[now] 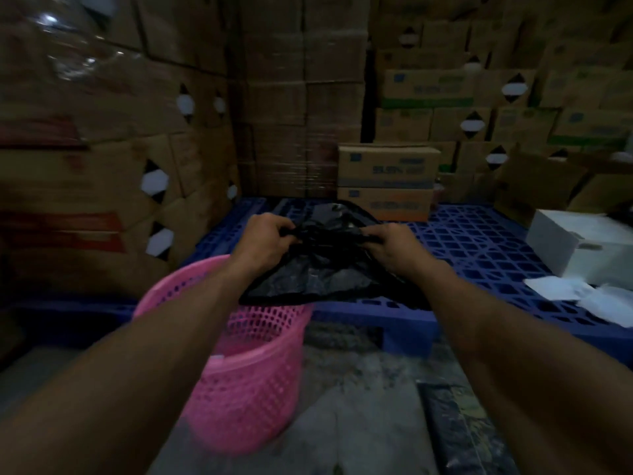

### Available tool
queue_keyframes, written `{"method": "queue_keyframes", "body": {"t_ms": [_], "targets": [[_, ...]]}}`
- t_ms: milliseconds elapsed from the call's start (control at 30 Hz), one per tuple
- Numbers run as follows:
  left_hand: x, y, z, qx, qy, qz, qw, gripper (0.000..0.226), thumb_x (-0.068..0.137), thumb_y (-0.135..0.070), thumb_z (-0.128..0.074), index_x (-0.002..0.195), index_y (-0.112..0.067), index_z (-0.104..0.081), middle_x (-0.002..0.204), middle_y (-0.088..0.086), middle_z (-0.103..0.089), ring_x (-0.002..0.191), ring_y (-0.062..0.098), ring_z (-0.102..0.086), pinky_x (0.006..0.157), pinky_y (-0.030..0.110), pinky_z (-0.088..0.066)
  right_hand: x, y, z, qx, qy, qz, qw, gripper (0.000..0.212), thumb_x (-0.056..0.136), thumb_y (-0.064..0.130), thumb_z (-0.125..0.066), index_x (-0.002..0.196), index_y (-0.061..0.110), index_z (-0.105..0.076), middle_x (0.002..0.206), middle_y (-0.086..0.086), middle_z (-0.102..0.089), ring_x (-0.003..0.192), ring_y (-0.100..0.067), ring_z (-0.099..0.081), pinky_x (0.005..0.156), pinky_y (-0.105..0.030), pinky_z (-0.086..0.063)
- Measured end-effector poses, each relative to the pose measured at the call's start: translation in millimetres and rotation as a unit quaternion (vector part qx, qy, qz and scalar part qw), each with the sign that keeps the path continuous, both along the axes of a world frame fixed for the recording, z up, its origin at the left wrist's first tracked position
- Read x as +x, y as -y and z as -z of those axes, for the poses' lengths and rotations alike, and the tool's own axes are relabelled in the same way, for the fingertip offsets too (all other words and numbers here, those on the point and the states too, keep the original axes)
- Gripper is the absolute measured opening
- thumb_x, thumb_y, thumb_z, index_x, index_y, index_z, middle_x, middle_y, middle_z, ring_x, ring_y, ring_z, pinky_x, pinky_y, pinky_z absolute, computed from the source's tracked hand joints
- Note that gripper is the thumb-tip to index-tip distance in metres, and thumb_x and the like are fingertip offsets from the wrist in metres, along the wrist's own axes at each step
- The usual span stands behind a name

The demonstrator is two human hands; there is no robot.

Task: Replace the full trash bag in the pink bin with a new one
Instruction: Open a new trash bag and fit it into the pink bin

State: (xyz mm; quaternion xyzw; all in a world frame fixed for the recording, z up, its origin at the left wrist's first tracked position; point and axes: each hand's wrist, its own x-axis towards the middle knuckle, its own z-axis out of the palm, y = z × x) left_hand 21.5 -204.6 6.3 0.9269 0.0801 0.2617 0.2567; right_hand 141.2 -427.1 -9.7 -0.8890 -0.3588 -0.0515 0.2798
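Observation:
A black plastic trash bag (308, 275) hangs stretched between my two hands, above and just right of the pink bin. My left hand (265, 240) grips its upper left edge and my right hand (394, 246) grips its upper right edge, both with fingers closed on bunched plastic. The pink perforated bin (246, 382) stands on the grey floor below my left forearm. No bag lines it, and a small white scrap shows inside. The bag covers part of the bin's far rim.
A blue plastic pallet (479, 241) lies behind the bin, with a white box (579, 248) and white papers (582, 296) on its right side. Stacked cardboard cartons (387, 176) wall in the left, back and right. A dark mat (459, 433) lies on the floor at right.

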Motion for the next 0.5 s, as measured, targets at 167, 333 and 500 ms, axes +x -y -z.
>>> {"method": "queue_keyframes", "body": {"t_ms": [167,333,500], "targets": [[-69,-70,8,0.021,-0.041,-0.118,0.992,0.017,0.088,-0.011,-0.072,0.099,0.002,-0.077,0.099,0.017,-0.073,0.094,0.031,-0.067,0.074,0.029,-0.048,-44,-100,5,0.027,-0.037,-0.098,0.994,0.029,0.098,0.018,-0.058,0.125,0.021,-0.069,0.120,-0.007,-0.070,0.110,-0.024,-0.063,0.087,-0.026,-0.045],[-108,-102,45,0.087,-0.237,-0.129,0.959,0.038,0.087,-0.022,-0.071,0.120,-0.003,-0.068,0.115,0.019,-0.069,0.105,0.034,-0.064,0.090,0.038,-0.052,-75,-161,40,-0.111,-0.131,-0.171,0.970,0.044,0.097,0.037,-0.055,0.139,0.025,-0.053,0.138,-0.008,-0.056,0.121,-0.028,-0.055,0.087,-0.030,-0.041],[-119,-109,38,0.011,-0.287,-0.075,0.955,0.054,0.083,-0.034,-0.073,0.133,-0.019,-0.059,0.124,0.003,-0.065,0.109,0.019,-0.063,0.096,0.034,-0.052,-60,-157,47,-0.070,-0.324,-0.139,0.933,0.079,0.067,0.023,-0.058,0.144,0.035,-0.044,0.110,-0.003,-0.065,0.085,-0.024,-0.060,0.068,-0.038,-0.041]]}}
